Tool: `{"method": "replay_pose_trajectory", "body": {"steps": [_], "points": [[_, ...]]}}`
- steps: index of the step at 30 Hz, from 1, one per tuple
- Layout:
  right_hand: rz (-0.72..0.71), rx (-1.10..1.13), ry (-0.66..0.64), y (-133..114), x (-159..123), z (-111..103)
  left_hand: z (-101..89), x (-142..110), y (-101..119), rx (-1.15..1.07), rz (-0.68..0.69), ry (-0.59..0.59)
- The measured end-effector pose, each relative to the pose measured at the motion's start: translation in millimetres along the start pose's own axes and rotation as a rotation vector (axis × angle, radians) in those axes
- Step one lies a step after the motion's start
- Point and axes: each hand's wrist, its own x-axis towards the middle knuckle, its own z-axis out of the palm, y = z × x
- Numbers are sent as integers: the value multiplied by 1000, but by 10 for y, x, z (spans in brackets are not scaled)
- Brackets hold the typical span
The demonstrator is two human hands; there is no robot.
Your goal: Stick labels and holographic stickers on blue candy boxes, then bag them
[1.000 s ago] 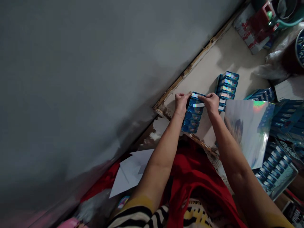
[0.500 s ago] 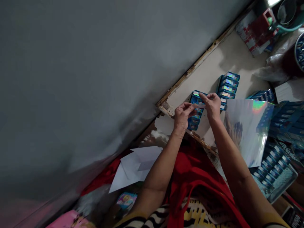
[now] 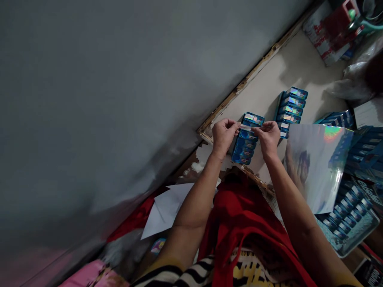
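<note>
Between my two hands a thin pale sticker strip point(image 3: 246, 127) is stretched, pinched at both ends. My left hand point(image 3: 225, 134) grips its left end, fingers closed. At the other end, my right hand point(image 3: 268, 137) is closed on it too. Right below the strip stands a row of small blue boxes point(image 3: 245, 144) on the pale tabletop; the farthest one carries a shiny silver strip across its top. To the right, a second row of blue boxes point(image 3: 291, 108) shows similar silver strips. A shiny holographic sheet point(image 3: 317, 167) lies beside my right forearm.
A grey wall point(image 3: 104, 99) runs along the left, above the table's worn wooden edge point(image 3: 239, 85). More blue boxes fill a clear tray point(image 3: 359, 235) at the right. A red object point(image 3: 342, 28) and plastic bag point(image 3: 356, 79) sit at the back. White papers point(image 3: 163, 211) lie lower left.
My left hand has come off the side of the box row and taken the strip's free end. The strip, earlier hanging from my right hand, is now held taut between both hands.
</note>
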Motion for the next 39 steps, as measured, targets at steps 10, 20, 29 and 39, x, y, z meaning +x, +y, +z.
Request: {"method": "replay_pose_trajectory", "body": {"steps": [10,20,29,39], "points": [[-39,-319,84,-72,100,130,6,157,-38,11,-65,0],[-46,-497,56,-92,121,87,81,239,-282,-196,-295,-57],[158,-619,-99,-115,205,-30,220,286,-278,27,-247,164],[-209,-675,-109,-540,-424,-1623,1768,-347,459,542,837,-353]]}}
